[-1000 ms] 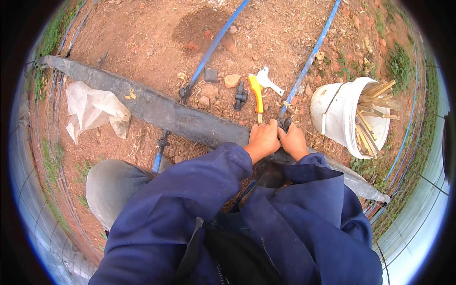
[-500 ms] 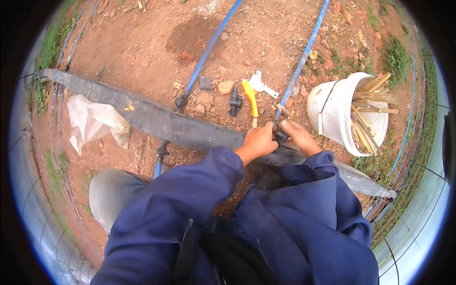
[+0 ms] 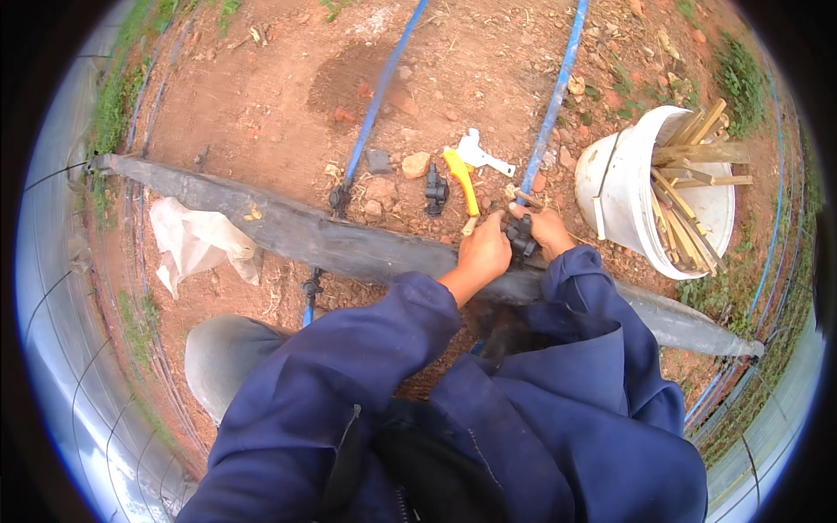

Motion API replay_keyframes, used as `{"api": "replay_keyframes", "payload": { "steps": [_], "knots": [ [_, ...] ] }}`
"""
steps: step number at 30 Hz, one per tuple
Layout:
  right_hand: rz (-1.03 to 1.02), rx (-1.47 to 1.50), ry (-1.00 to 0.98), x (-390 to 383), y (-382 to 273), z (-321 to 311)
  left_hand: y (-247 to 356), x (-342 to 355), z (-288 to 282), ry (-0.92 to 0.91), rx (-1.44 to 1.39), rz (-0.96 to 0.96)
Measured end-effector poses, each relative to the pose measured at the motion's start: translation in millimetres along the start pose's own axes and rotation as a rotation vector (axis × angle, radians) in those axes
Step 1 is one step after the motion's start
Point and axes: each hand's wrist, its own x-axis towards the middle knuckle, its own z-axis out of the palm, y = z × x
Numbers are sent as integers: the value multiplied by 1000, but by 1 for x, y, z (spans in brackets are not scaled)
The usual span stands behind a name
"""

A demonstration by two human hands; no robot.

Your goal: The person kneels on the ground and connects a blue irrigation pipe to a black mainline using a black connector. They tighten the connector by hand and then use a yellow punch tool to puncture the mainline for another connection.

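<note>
Black fitting (image 3: 522,242): over the wide black hose (image 3: 349,247), toward the hose's right end, between the two hands — plainly in sight now, where a second ago the hands nearly cover it.
Left hand (image 3: 485,251): fingers look clamped on the fitting's left side; their tips are partly hidden from me.
Right hand (image 3: 549,234): a blur half a second ago, sharp now, lying along the fitting's right side with its foremost fingers over the top; whether they press or merely rest, I cannot tell.
Right-hand blue pipe (image 3: 551,98): runs down the soil to the fitting, its end just beyond those fingers.
Meaning: to my eye the left hand steadies while the right shifts its hold, so the joint still seems in hand.
Bare soil: yellow-handled tool (image 3: 460,178), white tool (image 3: 484,155) and loose black fitting (image 3: 436,192) lie beyond the hose's far edge — same order as before, untouched by the right hand.
</note>
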Motion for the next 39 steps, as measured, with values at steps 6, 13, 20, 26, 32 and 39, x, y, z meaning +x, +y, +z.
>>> {"api": "replay_keyframes", "payload": {
  "steps": [6,13,20,26,32,39],
  "knots": [
    [-79,26,-65,3,4,-1,3,-5,1,25,5,-12],
    [71,239,-222,-3,4,-13,1,-9,1,40,38,25],
    [73,10,-185,6,5,-13,-2,-15,-1,43,12,52],
    [74,128,-187,1,4,-10,-7,-16,-1,76,-3,148],
    [77,172,-152,-6,2,-11,-6,-16,-2,37,17,131],
    [85,336,-217,-14,-3,-12,-12,-15,4,86,-35,181]
  ]
}}
